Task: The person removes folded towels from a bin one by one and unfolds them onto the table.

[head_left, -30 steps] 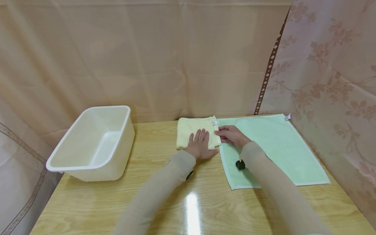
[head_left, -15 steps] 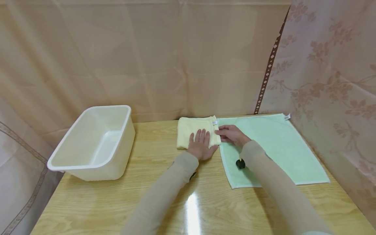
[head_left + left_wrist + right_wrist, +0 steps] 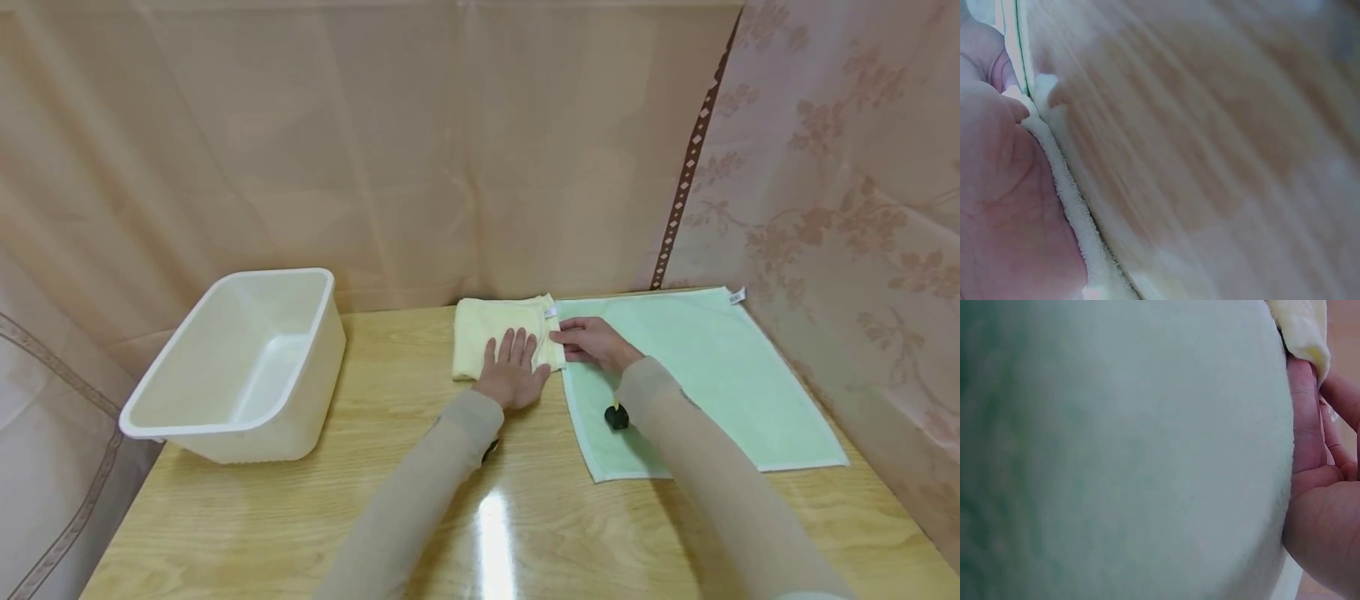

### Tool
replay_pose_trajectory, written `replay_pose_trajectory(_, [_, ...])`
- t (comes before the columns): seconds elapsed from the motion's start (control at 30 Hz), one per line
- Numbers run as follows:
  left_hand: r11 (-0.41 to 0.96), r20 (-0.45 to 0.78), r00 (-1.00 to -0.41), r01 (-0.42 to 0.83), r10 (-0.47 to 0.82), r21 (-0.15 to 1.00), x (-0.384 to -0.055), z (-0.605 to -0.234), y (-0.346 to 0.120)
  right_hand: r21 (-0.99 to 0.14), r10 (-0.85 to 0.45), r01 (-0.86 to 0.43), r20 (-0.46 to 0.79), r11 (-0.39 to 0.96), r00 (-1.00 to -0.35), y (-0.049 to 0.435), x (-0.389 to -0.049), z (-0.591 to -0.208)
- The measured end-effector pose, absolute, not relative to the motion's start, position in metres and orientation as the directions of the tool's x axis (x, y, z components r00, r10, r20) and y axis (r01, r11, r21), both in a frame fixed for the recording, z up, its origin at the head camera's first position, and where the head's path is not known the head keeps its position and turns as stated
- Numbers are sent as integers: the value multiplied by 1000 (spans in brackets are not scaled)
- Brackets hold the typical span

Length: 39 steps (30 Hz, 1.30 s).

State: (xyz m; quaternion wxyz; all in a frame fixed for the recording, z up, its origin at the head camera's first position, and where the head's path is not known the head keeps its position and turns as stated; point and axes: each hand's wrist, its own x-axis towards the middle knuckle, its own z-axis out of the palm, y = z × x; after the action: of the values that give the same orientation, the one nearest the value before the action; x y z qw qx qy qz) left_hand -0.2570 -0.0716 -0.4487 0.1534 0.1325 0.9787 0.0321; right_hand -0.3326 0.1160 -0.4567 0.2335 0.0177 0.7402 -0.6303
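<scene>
A folded pale yellow towel with a small white tag lies near the table's back edge. Flat on its front part rests my left hand, fingers spread. At the towel's right edge, my right hand pinches the cloth; the right wrist view shows fingers under the yellow edge and the thumb over it. Beneath my right hand a light green towel is spread out, its left edge meeting the yellow one. The left wrist view catches my palm against the yellow towel's edge.
A cream plastic basin stands on the left of the wooden table. Curtains hang behind and along the sides. Under my right wrist, a small black object shows above the green towel.
My left hand has shifted very slightly forward on the yellow towel over the last second. My right hand keeps its pinch at the edge, and the towels stay put.
</scene>
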Motion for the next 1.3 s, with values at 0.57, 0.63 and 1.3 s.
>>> replay_pose_trajectory(0.57, [911,-205,-908,303,365,279,-261,-441,-81,-927,-257,317,-362,200,-896,118,-332,-454])
replay_pose_trajectory(0.63, [893,-153,-912,318,380,320,-262,-441,-83,-927,-253,319,-363,197,-897,118,-333,-454])
replay_pose_trajectory(1.3, [769,13,-928,316,372,555,-266,-414,-91,-912,-344,407,-397,46,-851,101,-335,-421])
